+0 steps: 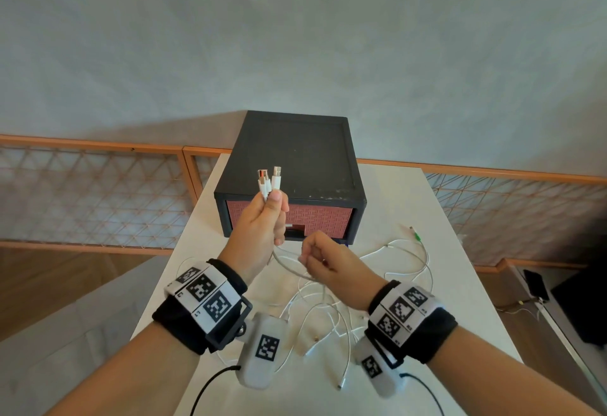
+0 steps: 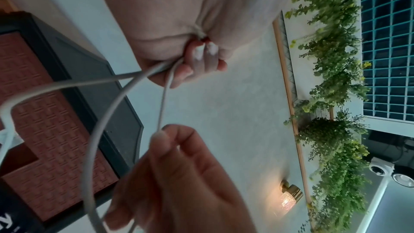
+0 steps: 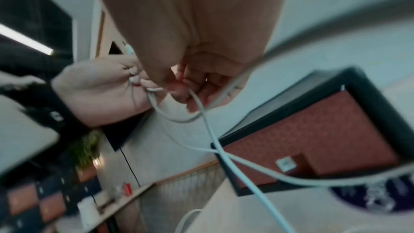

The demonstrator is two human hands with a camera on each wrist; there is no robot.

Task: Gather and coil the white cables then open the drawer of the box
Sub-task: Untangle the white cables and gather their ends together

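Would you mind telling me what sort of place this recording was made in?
Probably an indoor office or lounge, not a workshop: a white table beside an orange-framed mesh railing, hanging green plants on the wall, and a lit wall lamp.

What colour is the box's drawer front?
Reddish-brown drawer front with an embossed brick-like pattern; clearest in the left wrist view.

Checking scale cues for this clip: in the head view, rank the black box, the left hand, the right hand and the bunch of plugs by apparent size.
1. black box
2. left hand and right hand: look alike, not ranked
3. bunch of plugs

The hands sit nearer the camera than the box, so they look enlarged.
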